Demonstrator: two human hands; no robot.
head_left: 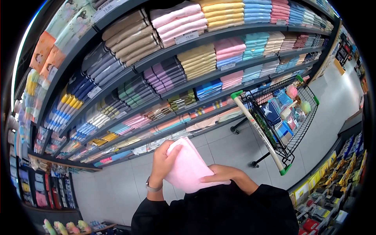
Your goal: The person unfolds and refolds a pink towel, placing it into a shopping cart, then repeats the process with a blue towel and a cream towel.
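A folded pink towel point(190, 166) is held in front of my body, between both hands. My left hand point(163, 160) grips its upper left side, thumb across the front and fingers mostly behind the cloth. On the towel's lower right side, my right hand point(225, 174) has its thumb over the front, its other fingers largely hidden behind. Both sleeves are black, and a watch point(154, 185) is on my left wrist.
Long shelves point(168, 44) of folded towels in many colours run across the view ahead. A shopping cart point(258, 133) holding several packaged items stands on the tiled floor point(225, 150) to the right. Another rack point(333, 188) of packaged goods is at the lower right.
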